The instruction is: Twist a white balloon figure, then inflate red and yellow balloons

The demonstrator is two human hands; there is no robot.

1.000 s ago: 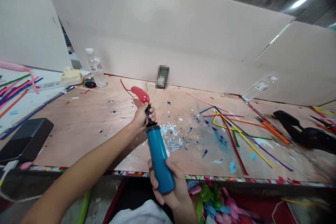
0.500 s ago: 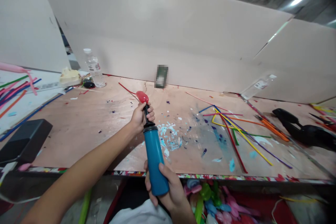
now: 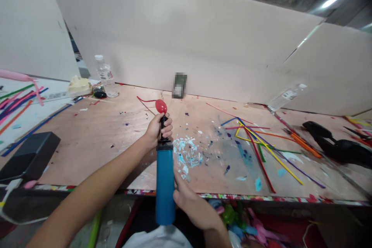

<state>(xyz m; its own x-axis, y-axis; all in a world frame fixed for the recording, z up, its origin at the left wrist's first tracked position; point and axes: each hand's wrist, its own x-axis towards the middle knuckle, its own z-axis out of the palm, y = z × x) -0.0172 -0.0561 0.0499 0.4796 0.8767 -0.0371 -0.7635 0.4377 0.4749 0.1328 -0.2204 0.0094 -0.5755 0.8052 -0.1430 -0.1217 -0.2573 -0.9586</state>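
Observation:
A blue hand balloon pump [image 3: 165, 186] with a black nozzle end points away from me, its lower end close to my white shirt. My left hand [image 3: 159, 127] is wrapped around the black end. At its tip is a small, partly inflated red balloon [image 3: 161, 106], whose thin uninflated tail trails left above the table. Against the right side of the blue barrel lies my right hand [image 3: 188, 201], fingers stretched along it and no fingertips showing on the far side. Part of those fingers is hidden behind the barrel.
Uninflated balloons [image 3: 261, 143] in several colours lie on the wooden table [image 3: 95, 143] at the right, near orange-handled scissors [image 3: 305, 145] and a black object [image 3: 340, 143]. Bottles [image 3: 106, 79] stand by the white partition [image 3: 174, 27]. A dark box [image 3: 31, 155] sits left. Inflated balloons [image 3: 255, 228] are below the table.
The pump's barrel has swung left at its lower end. My right hand has loosened from around it to lie along its side. The red balloon looks rounder.

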